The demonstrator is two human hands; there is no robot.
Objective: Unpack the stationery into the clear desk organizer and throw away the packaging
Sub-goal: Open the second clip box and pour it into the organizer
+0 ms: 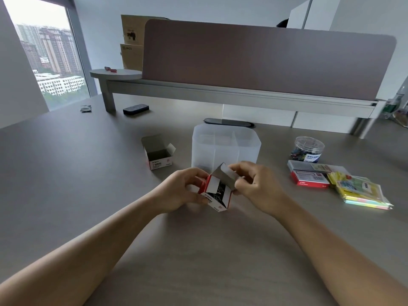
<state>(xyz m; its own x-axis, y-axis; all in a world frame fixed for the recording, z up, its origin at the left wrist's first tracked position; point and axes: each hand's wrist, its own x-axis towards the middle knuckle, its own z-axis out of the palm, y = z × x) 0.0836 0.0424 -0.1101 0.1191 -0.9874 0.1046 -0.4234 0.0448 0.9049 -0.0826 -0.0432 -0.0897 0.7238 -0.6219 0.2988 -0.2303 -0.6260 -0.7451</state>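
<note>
Just in front of the clear organizer (225, 149), above the bench (88, 195): left hand (183, 191) gripping the small red box (217, 195), right hand (254, 184) pinching its flap open. Probably light, thin card, easily crushing; better holding by the side walls, clips possibly spilling.

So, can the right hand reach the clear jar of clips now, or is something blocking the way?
Probably not at once. The right hand pinches the flap of the small red box, which the left hand also holds. The desk between it and the clear jar looks free, so it could once it lets go.
</note>
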